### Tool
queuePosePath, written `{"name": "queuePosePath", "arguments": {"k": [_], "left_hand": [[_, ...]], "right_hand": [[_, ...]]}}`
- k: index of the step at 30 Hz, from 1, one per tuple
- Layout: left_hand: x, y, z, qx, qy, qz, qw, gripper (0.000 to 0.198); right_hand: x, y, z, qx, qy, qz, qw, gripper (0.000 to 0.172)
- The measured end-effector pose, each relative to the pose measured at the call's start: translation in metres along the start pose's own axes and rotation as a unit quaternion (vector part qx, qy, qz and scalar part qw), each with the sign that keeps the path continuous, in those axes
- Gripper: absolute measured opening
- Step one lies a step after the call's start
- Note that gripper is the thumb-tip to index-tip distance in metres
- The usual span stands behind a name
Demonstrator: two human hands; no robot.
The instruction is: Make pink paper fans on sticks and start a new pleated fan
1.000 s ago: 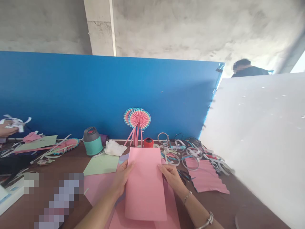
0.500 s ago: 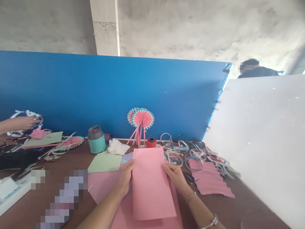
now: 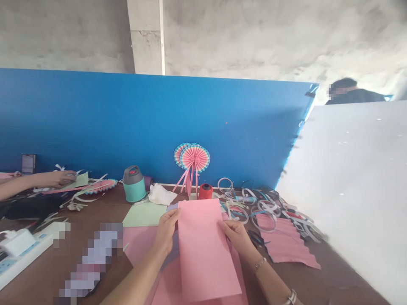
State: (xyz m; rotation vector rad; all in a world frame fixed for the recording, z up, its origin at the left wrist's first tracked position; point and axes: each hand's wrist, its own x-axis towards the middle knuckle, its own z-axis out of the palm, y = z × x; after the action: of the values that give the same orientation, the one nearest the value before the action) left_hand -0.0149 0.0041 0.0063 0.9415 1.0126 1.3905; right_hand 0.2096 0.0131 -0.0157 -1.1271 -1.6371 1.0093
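Flat pink rectangular paper (image 3: 206, 254) is held over some more pink paper sheets (image 3: 167, 286), long axis running near-to-far. Left hand (image 3: 167, 231) and right hand (image 3: 237, 237) pinch opposite edges toward its far end, about equally close; can't really tell if it's folded.

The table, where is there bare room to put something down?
Bare table shows between the power strip and teal container, and between the right forearm and pleated pink sheet. Curled strips crowd the back right.

Brown table (image 3: 104, 212) with teal container (image 3: 134, 189); pleated pink paper (image 3: 288, 243); power strip (image 3: 43, 245)
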Motion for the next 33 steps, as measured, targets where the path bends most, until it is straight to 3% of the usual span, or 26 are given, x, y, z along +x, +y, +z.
{"name": "queuePosePath", "arguments": {"k": [11, 13, 18, 23, 26, 28, 30, 33], "left_hand": [[0.003, 0.004, -0.003, -0.023, 0.030, 0.019, 0.999, 0.034], [0.002, 0.006, -0.003, -0.020, 0.009, 0.003, 1.000, 0.037], [-0.003, 0.008, 0.001, 0.065, -0.105, -0.083, 0.989, 0.048], [0.001, -0.002, 0.001, 0.109, -0.113, -0.078, 0.985, 0.040], [0.012, -0.004, -0.009, 0.091, -0.044, -0.062, 0.993, 0.038], [0.019, -0.002, -0.018, 0.072, 0.054, -0.029, 0.996, 0.039], [0.025, 0.002, -0.028, 0.086, 0.141, -0.002, 0.986, 0.045], [0.030, 0.005, -0.037, 0.128, 0.204, 0.063, 0.969, 0.059]], "right_hand": [[0.000, 0.000, 0.002, -0.001, -0.014, 0.008, 1.000, 0.057], [0.000, 0.000, 0.001, -0.001, 0.000, 0.006, 1.000, 0.057], [0.001, -0.004, -0.006, -0.007, 0.069, -0.013, 0.998, 0.056], [0.002, -0.002, -0.012, -0.005, 0.116, -0.017, 0.993, 0.056], [0.003, 0.003, -0.018, 0.007, 0.152, -0.016, 0.988, 0.053], [0.003, 0.006, -0.022, 0.022, 0.173, -0.019, 0.984, 0.051], [0.004, 0.007, -0.024, 0.039, 0.181, -0.020, 0.982, 0.050], [0.004, 0.009, -0.024, 0.052, 0.176, -0.013, 0.983, 0.050]]}}
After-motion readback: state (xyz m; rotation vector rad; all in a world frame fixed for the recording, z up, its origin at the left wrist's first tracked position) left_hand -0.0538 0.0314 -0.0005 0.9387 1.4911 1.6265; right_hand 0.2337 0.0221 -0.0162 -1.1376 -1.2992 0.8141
